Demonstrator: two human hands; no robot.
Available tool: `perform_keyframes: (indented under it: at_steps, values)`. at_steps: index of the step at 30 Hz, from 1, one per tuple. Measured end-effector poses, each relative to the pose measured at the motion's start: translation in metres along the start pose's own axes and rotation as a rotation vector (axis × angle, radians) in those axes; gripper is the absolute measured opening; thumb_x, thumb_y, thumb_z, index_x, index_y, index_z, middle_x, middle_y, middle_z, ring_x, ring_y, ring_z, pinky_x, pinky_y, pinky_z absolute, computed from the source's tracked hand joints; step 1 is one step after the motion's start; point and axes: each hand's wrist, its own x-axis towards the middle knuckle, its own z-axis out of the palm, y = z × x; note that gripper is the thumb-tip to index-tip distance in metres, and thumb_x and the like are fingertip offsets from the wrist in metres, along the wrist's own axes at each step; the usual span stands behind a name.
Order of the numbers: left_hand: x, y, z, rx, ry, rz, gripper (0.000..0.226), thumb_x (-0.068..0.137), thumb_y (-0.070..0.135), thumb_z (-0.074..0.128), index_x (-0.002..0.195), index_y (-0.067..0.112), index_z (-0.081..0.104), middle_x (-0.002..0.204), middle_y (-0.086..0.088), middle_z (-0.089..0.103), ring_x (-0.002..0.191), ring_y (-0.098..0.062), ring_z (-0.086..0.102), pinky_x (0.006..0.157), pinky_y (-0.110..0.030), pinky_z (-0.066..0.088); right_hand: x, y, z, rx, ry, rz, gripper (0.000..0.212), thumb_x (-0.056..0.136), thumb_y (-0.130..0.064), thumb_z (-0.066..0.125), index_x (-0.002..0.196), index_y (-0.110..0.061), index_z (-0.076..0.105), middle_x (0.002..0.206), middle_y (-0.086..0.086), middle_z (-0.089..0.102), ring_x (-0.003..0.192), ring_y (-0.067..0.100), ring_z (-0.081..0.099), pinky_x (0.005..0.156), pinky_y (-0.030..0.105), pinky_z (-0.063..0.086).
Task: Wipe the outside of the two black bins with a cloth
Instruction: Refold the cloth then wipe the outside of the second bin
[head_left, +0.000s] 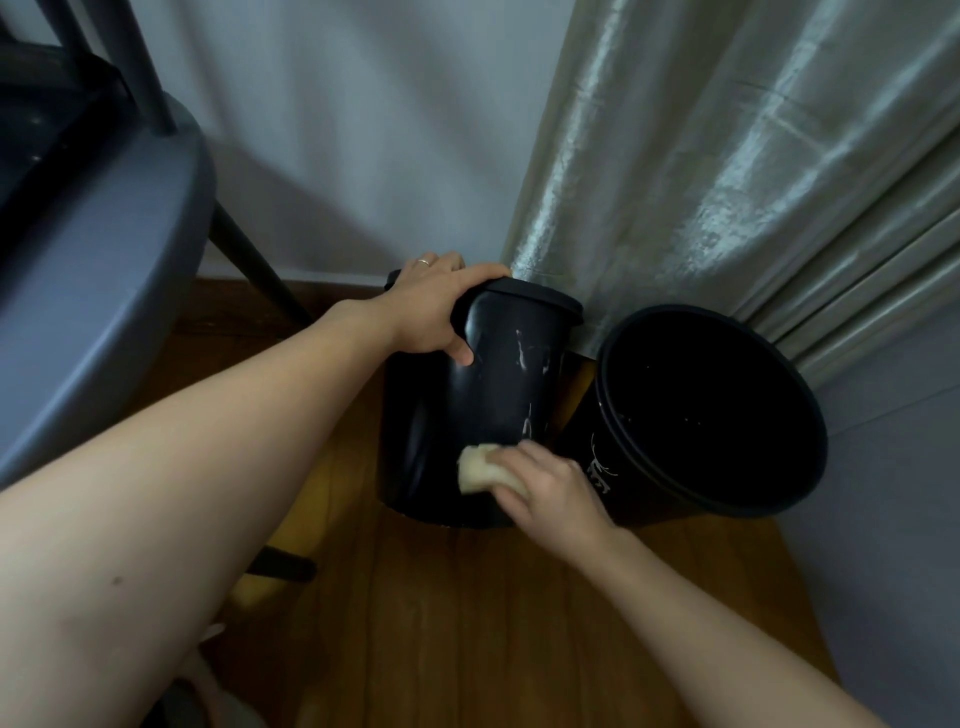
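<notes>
A person steadies a lidded black bin (467, 395) on a wooden floor (467, 623) while wiping its side. The left hand (441, 306) curls over the rim of the lid, thumb pressed against the bin's wall, holding it upright. Lower down, the right hand (545, 483) grips a pale yellow cloth (111, 470) and presses it against the wall near the base. Judging by the pale streaks that show on the wall above the cloth, this first bin appears only partly wiped, with the far side out of view. Just to the right of the right hand, a second black bin (727, 415) stands open and tilted toward the camera, close beside the first; whether it has been wiped cannot be told, so it likely remains to be done. The count: two black bins, one cloth, two hands at work. Behind the bins hangs a silvery curtain (727, 182) against a pale wall (337, 130), and a grey chair (104, 260) stands well to the left of the left hand.
</notes>
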Motion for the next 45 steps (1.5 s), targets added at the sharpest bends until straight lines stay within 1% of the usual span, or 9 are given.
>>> perform_keyframes:
  at_steps: [5,14,17,23,26,35,40,43,45]
  values:
    - [0.003,-0.002,0.003,0.021,0.013,0.0,0.106,0.058,0.04,0.089,0.146,0.04,0.03,0.109,-0.002,0.04,0.109,-0.03,0.04,0.1,-0.039,0.028,0.024,-0.006,-0.01,0.02,0.161,0.148,0.03,0.086,-0.018,0.072,0.114,-0.014,0.063,0.1,0.004,0.062,0.078,0.023,0.065,0.062,0.035,0.056]
    - [0.002,-0.004,0.001,0.012,0.008,0.007,0.104,0.059,0.041,0.089,0.145,0.04,0.03,0.108,-0.001,0.04,0.108,-0.029,0.04,0.102,-0.041,0.029,-0.034,-0.007,0.02,-0.103,-0.196,-0.16,0.026,0.089,-0.032,0.047,0.11,-0.019,0.055,0.095,0.001,0.061,0.076,0.015,0.064,0.056,0.031,0.058]
    - [0.001,-0.004,0.0,0.014,0.006,0.003,0.103,0.06,0.041,0.088,0.145,0.04,0.03,0.108,-0.001,0.039,0.108,-0.029,0.04,0.102,-0.041,0.028,-0.026,-0.006,0.013,-0.07,-0.182,-0.175,0.026,0.088,-0.03,0.05,0.109,-0.017,0.058,0.094,0.001,0.06,0.074,0.015,0.062,0.057,0.032,0.058]
    - [0.002,-0.001,0.001,0.011,0.007,-0.002,0.105,0.059,0.039,0.089,0.146,0.039,0.03,0.115,-0.007,0.044,0.11,-0.03,0.039,0.103,-0.041,0.029,0.029,-0.02,-0.021,0.103,0.276,0.227,0.029,0.089,-0.025,0.065,0.115,-0.016,0.062,0.107,0.005,0.065,0.088,0.024,0.066,0.071,0.038,0.055]
    - [0.001,0.001,0.001,0.006,0.003,0.002,0.104,0.06,0.039,0.088,0.146,0.04,0.029,0.116,-0.006,0.044,0.112,-0.029,0.039,0.104,-0.041,0.028,0.057,-0.023,-0.042,0.098,0.39,0.461,0.027,0.091,-0.028,0.066,0.115,-0.018,0.056,0.108,0.002,0.064,0.092,0.02,0.061,0.07,0.027,0.037]
    - [0.001,0.006,0.001,0.02,-0.001,0.015,0.103,0.062,0.04,0.087,0.147,0.041,0.027,0.117,-0.005,0.044,0.112,-0.028,0.038,0.103,-0.039,0.025,0.086,-0.03,-0.046,0.144,0.363,0.656,0.024,0.095,-0.032,0.057,0.113,-0.019,0.048,0.113,0.002,0.054,0.098,0.022,0.055,0.075,0.031,0.036]
    - [-0.003,0.006,-0.001,0.024,0.0,0.001,0.104,0.064,0.039,0.087,0.147,0.041,0.026,0.118,-0.005,0.043,0.112,-0.028,0.037,0.102,-0.038,0.025,0.082,-0.03,-0.042,0.453,0.374,0.722,0.026,0.085,-0.017,0.055,0.107,-0.03,0.056,0.112,-0.001,0.058,0.099,0.017,0.057,0.082,0.034,0.049]
    - [-0.003,0.006,-0.001,0.016,0.002,-0.001,0.104,0.064,0.039,0.087,0.148,0.041,0.025,0.118,-0.005,0.042,0.113,-0.027,0.037,0.102,-0.038,0.024,0.08,-0.027,-0.048,0.576,0.339,0.738,0.035,0.081,-0.007,0.059,0.102,-0.035,0.06,0.112,-0.007,0.062,0.102,0.01,0.059,0.079,0.022,0.049]
    - [-0.003,0.005,-0.001,0.007,0.002,-0.005,0.105,0.063,0.039,0.087,0.148,0.042,0.025,0.117,-0.004,0.042,0.113,-0.026,0.036,0.103,-0.037,0.024,0.081,-0.024,-0.052,0.643,0.311,0.751,0.043,0.079,0.002,0.059,0.099,-0.036,0.064,0.109,-0.011,0.065,0.102,0.008,0.061,0.081,0.024,0.053]
